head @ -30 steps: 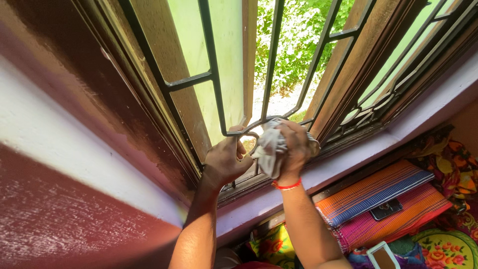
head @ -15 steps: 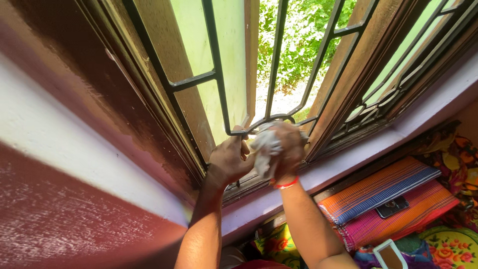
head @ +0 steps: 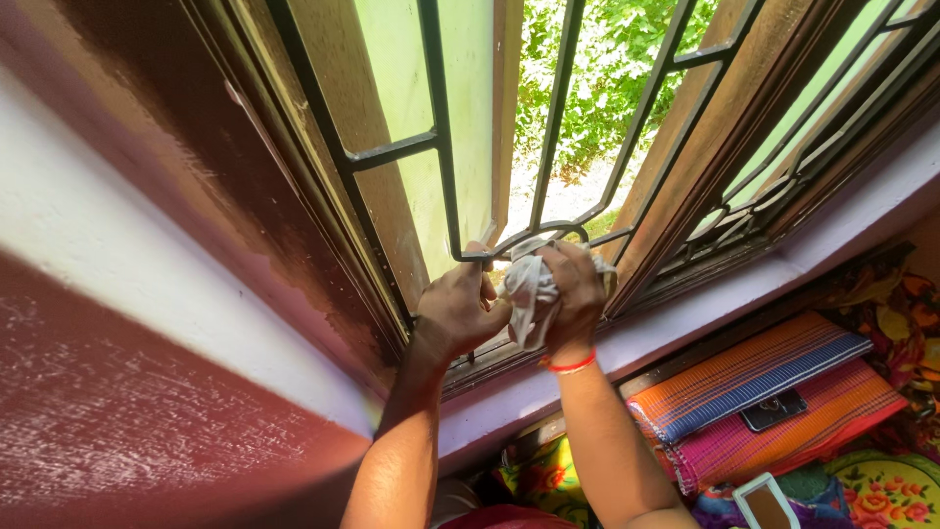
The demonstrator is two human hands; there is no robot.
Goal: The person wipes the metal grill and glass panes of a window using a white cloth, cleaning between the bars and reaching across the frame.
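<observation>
- At the window, seen from the head camera, the right hand [head: 576, 284] is closed around a crumpled pale cloth [head: 529, 289], its fingers [head: 571, 263] wrapped over the top of the bundle and pressing it against the curved lower bar of the black iron grille [head: 441, 147].
- Just beside it, the left hand [head: 458, 309] has its fingers curled shut around the same low bar, where an upright of the grille meets the curve; it holds metal only, no cloth.
- Compared with a second ago, the cloth and right hand sit slightly higher and closer to the left hand, and half a second ago they were bunched tightest against the bar. The small shifts read as rubbing back and forth over one short stretch of ironwork rather than moving on to a new part.
- The left hand's grip on the bar looks unchanged across the three pictures, so it seems to be a steadying hold while the right hand works.
- A red thread band [head: 568, 366] circles the right wrist.
- Behind the grille, the wooden shutter [head: 382, 186] stands open onto green foliage [head: 597, 88].
- Below the lilac sill [head: 685, 328] lie a folded striped mat [head: 754, 377] with a dark phone [head: 774, 411] on it.
</observation>
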